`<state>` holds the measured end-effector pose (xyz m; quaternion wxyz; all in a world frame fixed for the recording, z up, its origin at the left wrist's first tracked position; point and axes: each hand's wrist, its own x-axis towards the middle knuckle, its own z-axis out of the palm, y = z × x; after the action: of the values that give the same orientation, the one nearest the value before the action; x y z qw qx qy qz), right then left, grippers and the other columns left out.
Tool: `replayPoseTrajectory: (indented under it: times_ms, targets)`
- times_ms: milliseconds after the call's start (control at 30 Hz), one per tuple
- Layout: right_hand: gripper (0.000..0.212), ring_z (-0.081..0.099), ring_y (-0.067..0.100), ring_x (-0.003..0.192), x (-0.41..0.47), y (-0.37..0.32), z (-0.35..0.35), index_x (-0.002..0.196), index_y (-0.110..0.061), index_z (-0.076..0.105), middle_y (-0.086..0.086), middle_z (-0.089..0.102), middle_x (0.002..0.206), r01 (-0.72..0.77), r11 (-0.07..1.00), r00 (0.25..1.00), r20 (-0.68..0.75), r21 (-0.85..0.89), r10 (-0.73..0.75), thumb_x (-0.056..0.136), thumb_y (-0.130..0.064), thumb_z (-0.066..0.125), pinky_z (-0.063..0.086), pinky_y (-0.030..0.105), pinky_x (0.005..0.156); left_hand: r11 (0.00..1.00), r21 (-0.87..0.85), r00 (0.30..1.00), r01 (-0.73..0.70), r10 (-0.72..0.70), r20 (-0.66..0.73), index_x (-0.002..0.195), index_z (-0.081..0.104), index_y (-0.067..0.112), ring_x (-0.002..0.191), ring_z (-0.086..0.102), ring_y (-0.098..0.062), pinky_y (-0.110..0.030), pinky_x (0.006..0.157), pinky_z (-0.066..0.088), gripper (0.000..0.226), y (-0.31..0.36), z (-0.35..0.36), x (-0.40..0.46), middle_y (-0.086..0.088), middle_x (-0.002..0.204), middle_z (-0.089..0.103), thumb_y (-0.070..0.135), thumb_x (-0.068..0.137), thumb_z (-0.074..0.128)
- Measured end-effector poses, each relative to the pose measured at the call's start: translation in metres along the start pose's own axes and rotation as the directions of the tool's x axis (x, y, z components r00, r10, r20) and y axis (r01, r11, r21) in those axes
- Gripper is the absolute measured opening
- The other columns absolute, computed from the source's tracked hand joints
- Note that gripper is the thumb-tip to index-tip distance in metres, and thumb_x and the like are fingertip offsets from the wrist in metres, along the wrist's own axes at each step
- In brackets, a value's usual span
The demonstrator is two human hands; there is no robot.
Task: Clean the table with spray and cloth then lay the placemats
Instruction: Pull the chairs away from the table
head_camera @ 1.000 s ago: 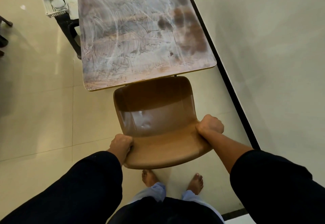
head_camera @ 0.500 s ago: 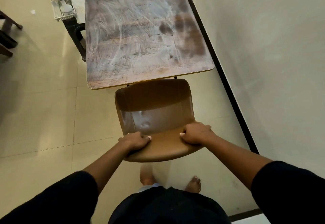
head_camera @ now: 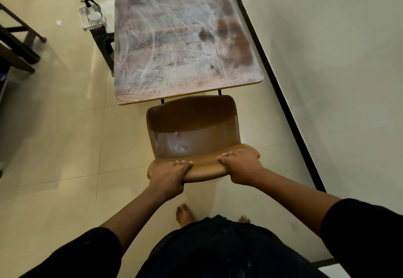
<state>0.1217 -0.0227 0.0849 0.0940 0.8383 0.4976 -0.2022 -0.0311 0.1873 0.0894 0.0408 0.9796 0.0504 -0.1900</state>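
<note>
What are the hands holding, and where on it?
Both the left hand and right hand grip the chair by the top edge of its backrest.

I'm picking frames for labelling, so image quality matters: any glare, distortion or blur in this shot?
Head view: glare on the chair seat and floor tiles; wide-angle bending of the wall's black skirting; table streaks and both hands, left hand and right hand, are reasonably sharp.

The long rectangular wooden surface [head_camera: 174, 37] is showing whitish swirled smears and darker brown patches toward its right side. It is standing on the glossy cream tiled floor [head_camera: 54, 136], alongside the pale wall.
</note>
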Motion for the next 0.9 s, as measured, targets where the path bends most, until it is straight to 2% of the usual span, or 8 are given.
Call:
replayPoseTrajectory:
  times_ms: [167,400,733,800,900]
  targets:
    - [0.037,0.068,0.019,0.094,0.000,-0.003,0.009,0.113,-0.028,0.068,-0.005,0.072,0.104,-0.024,1.000,0.997,-0.079,0.016,0.025,0.079,-0.013,0.063,0.057,0.039,0.085,1.000,-0.016,0.999,0.021,-0.022,-0.037,0.161,0.042,0.040,0.134,0.060,-0.014,-0.027,0.078,0.040,0.069,0.007,-0.007,-0.004,0.012,0.155,0.058,0.019,0.099,0.062]
    - [0.031,0.065,0.022,0.096,-0.006,-0.009,0.013,0.111,-0.026,0.068,-0.003,0.071,0.103,-0.062,0.998,0.994,-0.088,0.011,0.063,0.085,-0.011,0.059,0.055,0.039,0.083,0.998,-0.057,1.000,0.030,-0.030,-0.007,0.162,0.039,0.043,0.128,0.061,-0.015,-0.027,0.077,0.036,0.070,0.009,-0.013,-0.008,0.012,0.150,0.061,0.017,0.101,0.062]
    - [0.021,0.063,0.019,0.093,-0.012,-0.019,0.014,0.111,-0.025,0.070,-0.002,0.070,0.102,-0.083,0.995,0.990,-0.109,0.046,0.087,0.092,-0.016,0.068,0.053,0.035,0.081,0.996,-0.086,0.999,0.030,-0.026,0.045,0.161,0.039,0.047,0.123,0.060,-0.015,-0.028,0.076,0.034,0.069,0.001,-0.006,-0.009,0.011,0.143,0.064,0.020,0.101,0.061]
    - [0.021,0.064,0.019,0.094,-0.012,-0.018,0.013,0.111,-0.026,0.069,-0.003,0.071,0.102,-0.073,0.996,0.990,-0.117,0.041,0.077,0.093,-0.017,0.068,0.052,0.035,0.082,0.994,-0.096,0.998,0.042,-0.037,0.049,0.161,0.039,0.048,0.123,0.060,-0.015,-0.028,0.076,0.036,0.068,0.001,-0.004,-0.009,0.011,0.144,0.064,0.023,0.102,0.061]
    - [0.023,0.065,0.017,0.095,-0.012,-0.013,0.010,0.114,-0.029,0.068,-0.005,0.071,0.104,-0.034,0.996,0.993,-0.108,0.084,0.043,0.093,-0.019,0.066,0.051,0.034,0.087,0.993,-0.105,0.994,0.052,-0.041,0.101,0.161,0.038,0.049,0.125,0.060,-0.015,-0.028,0.081,0.045,0.065,-0.001,-0.005,-0.005,0.012,0.147,0.063,0.042,0.102,0.064]
